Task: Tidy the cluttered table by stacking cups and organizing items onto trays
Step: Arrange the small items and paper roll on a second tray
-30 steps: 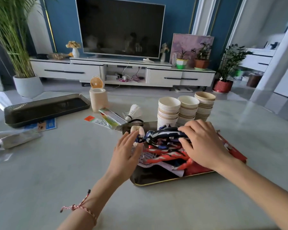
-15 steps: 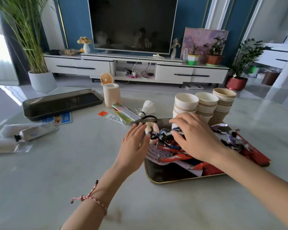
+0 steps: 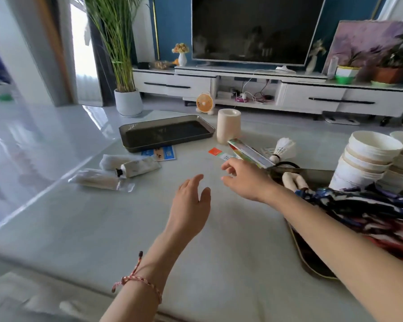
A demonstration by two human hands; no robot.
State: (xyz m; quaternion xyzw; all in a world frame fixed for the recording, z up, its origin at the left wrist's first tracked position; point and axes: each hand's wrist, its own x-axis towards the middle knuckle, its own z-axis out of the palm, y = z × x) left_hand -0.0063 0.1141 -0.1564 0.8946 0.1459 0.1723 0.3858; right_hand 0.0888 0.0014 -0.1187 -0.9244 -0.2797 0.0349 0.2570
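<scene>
Head cam is pretty wide, so the right side gets chopped: the stacks of paper cups (image 3: pixel 368 163) at the right edge run out of frame, and so does the loaded tray (image 3: pixel 312 263) at lower right. That tray is mostly buried under a dark patterned bundle (image 3: pixel 358 205) and the right forearm, so only a bit of its gold rim and dark floor shows. Can't really tell what the bundle is, and the pale lumpy thing (image 3: pixel 293 182) just beside it is a mystery too. The empty tray (image 3: pixel 165 134) sits upper centre on the worktop (image 3: pixel 102 228), with a blue card (image 3: pixel 163 154) half tucked under its near edge. Left of centre there's a tube (image 3: pixel 137 167) and some clear packets (image 3: pixel 100 180), a bit blurry. Both hands are empty. The left hand (image 3: pixel 191 201) is mid-frame, palm down, fingers loose and pointing up the frame; can't tell if it touches the surface. The right hand (image 3: pixel 247 180) reaches in from the lower right, fingers relaxed and slightly spread, fingertips near a long colourful box (image 3: pixel 249 153) and an orange tag (image 3: pixel 215 151). A shuttlecock (image 3: pixel 284 148) lies just right of that box, with a beige cylinder (image 3: pixel 228 126) above it.
</scene>
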